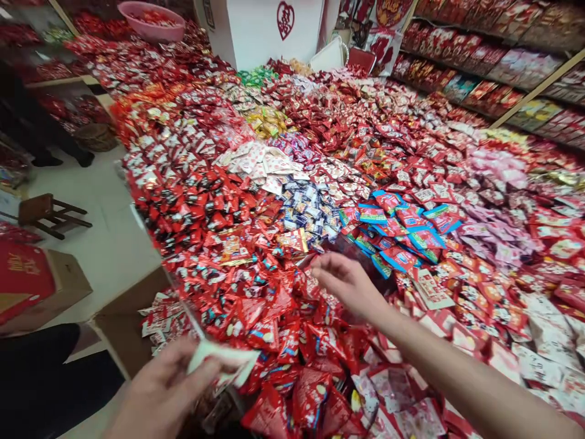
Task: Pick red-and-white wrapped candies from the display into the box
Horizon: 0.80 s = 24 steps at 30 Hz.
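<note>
Packet (pixel 223 360) — in L hand (pixel 169 390)

The red candy packets (pixel 256 305) heaped on the counter were glossy foil and plastic film, crinkled and catching light. The blue-edged packets (pixel 397 235) shone likewise. The white bag (pixel 223 356) in the left hand (pixel 159 390) looked thin, soft plastic. Far left, the pink basin (pixel 150 21) was smooth plastic; the near-left box (pixel 123 323) matt cardboard.
</note>
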Each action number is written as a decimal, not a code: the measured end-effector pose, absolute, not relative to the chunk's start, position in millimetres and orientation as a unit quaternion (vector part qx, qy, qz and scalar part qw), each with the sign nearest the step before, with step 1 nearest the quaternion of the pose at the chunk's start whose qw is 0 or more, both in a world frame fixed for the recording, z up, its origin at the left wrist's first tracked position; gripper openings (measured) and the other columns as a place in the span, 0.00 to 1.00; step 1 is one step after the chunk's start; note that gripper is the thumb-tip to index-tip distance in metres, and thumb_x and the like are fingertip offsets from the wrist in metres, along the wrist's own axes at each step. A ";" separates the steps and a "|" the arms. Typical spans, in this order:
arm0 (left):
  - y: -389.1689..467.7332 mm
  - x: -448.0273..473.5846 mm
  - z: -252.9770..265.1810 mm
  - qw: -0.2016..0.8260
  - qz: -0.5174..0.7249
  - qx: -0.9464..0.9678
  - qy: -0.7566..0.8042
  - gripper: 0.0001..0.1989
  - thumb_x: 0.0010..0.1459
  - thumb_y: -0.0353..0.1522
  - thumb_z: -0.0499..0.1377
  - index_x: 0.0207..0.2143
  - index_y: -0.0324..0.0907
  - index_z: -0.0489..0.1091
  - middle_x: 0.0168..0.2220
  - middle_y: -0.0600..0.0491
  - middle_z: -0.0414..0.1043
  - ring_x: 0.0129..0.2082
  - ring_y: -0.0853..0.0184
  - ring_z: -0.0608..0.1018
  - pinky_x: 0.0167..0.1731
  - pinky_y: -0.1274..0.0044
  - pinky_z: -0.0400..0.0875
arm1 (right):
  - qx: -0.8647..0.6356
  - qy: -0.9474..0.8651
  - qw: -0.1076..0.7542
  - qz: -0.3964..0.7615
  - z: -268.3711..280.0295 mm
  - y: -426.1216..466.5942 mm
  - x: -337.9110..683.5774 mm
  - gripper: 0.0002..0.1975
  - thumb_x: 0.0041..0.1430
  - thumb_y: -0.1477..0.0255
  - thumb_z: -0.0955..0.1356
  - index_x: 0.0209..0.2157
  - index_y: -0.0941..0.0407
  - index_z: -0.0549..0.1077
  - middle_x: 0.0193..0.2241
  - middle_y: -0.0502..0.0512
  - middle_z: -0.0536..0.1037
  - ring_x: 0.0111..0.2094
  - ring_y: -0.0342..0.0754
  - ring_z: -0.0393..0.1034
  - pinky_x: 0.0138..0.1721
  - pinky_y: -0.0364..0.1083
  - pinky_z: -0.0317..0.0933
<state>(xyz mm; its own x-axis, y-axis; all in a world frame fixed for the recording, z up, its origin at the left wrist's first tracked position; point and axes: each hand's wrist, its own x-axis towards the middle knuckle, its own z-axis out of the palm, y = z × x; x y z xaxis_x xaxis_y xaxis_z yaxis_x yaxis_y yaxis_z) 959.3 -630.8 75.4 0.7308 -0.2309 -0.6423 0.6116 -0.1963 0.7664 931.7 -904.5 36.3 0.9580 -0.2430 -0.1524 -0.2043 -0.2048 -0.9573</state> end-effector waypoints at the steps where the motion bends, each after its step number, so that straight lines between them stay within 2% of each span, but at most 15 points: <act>1: -636.5 960.0 80.3 0.628 -0.376 0.672 0.111 0.13 0.42 0.39 0.67 0.29 0.44 0.72 0.28 0.57 0.75 0.32 0.67 0.76 0.33 0.81 0.72 | -0.740 0.115 0.663 -0.001 49.3 -883.4 920.1 0.08 0.55 0.66 0.65 0.32 0.56 0.69 0.27 0.50 0.71 0.28 0.42 0.65 0.31 0.42 0.61; 3: -647.9 960.5 89.3 0.674 -0.372 0.631 0.094 0.12 0.42 0.38 0.67 0.26 0.43 0.70 0.26 0.58 0.74 0.28 0.71 0.74 0.29 0.83 0.71 | -0.665 0.086 0.741 0.029 66.5 -843.1 899.6 0.11 0.51 0.66 0.68 0.37 0.55 0.69 0.30 0.50 0.72 0.31 0.42 0.66 0.33 0.43 0.61; 5: -654.6 959.2 96.0 0.702 -0.369 0.604 0.085 0.12 0.41 0.37 0.68 0.23 0.41 0.68 0.23 0.58 0.73 0.23 0.74 0.72 0.24 0.85 0.70 | -0.615 0.095 0.781 0.057 73.4 -812.7 886.6 0.13 0.49 0.65 0.70 0.36 0.55 0.68 0.28 0.48 0.71 0.27 0.41 0.65 0.29 0.41 0.60; 9: -648.5 954.3 101.0 0.724 -0.386 0.566 0.084 0.09 0.45 0.34 0.66 0.26 0.40 0.69 0.27 0.56 0.74 0.26 0.73 0.74 0.27 0.83 0.73 | -0.575 0.145 0.803 0.052 77.4 -788.2 878.8 0.15 0.49 0.60 0.69 0.24 0.57 0.67 0.18 0.47 0.70 0.19 0.39 0.62 0.22 0.40 0.57; 12: -637.4 951.9 102.4 0.732 -0.396 0.549 0.079 0.07 0.48 0.34 0.64 0.27 0.39 0.70 0.29 0.54 0.74 0.28 0.71 0.74 0.28 0.80 0.74 | -0.573 0.154 0.805 0.020 80.8 -781.1 875.6 0.15 0.51 0.61 0.69 0.22 0.57 0.67 0.16 0.48 0.71 0.18 0.40 0.64 0.22 0.40 0.58; 14: -631.5 950.6 105.1 0.738 -0.392 0.544 0.070 0.08 0.51 0.35 0.62 0.30 0.40 0.70 0.31 0.53 0.75 0.32 0.69 0.75 0.31 0.80 0.73 | -0.633 0.133 0.761 -0.038 79.9 -775.0 871.8 0.12 0.54 0.64 0.67 0.23 0.56 0.70 0.17 0.49 0.73 0.19 0.41 0.65 0.22 0.40 0.59; 16: -627.2 948.7 109.2 0.746 -0.400 0.528 0.070 0.12 0.54 0.39 0.58 0.38 0.42 0.69 0.37 0.52 0.75 0.39 0.66 0.75 0.35 0.78 0.73 | -0.750 0.067 0.641 -0.148 75.6 -769.3 867.0 0.04 0.56 0.70 0.66 0.30 0.54 0.74 0.23 0.52 0.76 0.24 0.43 0.68 0.26 0.43 0.61; 18: -624.5 946.0 113.1 0.756 -0.423 0.495 0.064 0.18 0.56 0.43 0.53 0.46 0.45 0.64 0.43 0.50 0.73 0.45 0.63 0.73 0.40 0.75 0.72 | -0.846 -0.018 0.471 -0.250 71.1 -765.7 861.9 0.13 0.56 0.77 0.65 0.43 0.50 0.72 0.32 0.55 0.77 0.31 0.46 0.68 0.31 0.46 0.62; 20: -623.3 942.9 115.6 0.757 -0.443 0.478 0.046 0.17 0.57 0.41 0.53 0.48 0.47 0.61 0.46 0.50 0.72 0.47 0.63 0.72 0.41 0.75 0.71 | -0.879 -0.077 0.376 -0.282 70.4 -764.5 856.7 0.23 0.55 0.81 0.64 0.51 0.48 0.66 0.37 0.56 0.75 0.36 0.48 0.66 0.36 0.48 0.62; 22: -623.6 940.2 115.9 0.749 -0.434 0.500 0.029 0.16 0.57 0.35 0.55 0.49 0.49 0.60 0.48 0.52 0.71 0.47 0.65 0.72 0.40 0.78 0.71 | -0.880 -0.072 0.389 -0.262 74.4 -764.9 852.2 0.25 0.54 0.81 0.64 0.52 0.46 0.64 0.41 0.57 0.72 0.41 0.50 0.65 0.40 0.50 0.62; 24: -624.9 938.2 114.2 0.740 -0.424 0.522 0.019 0.19 0.56 0.31 0.56 0.50 0.52 0.58 0.51 0.53 0.69 0.47 0.65 0.73 0.41 0.79 0.71 | -0.849 -0.015 0.474 -0.233 79.4 -765.4 849.3 0.21 0.54 0.79 0.64 0.49 0.47 0.66 0.46 0.57 0.67 0.46 0.51 0.62 0.43 0.52 0.62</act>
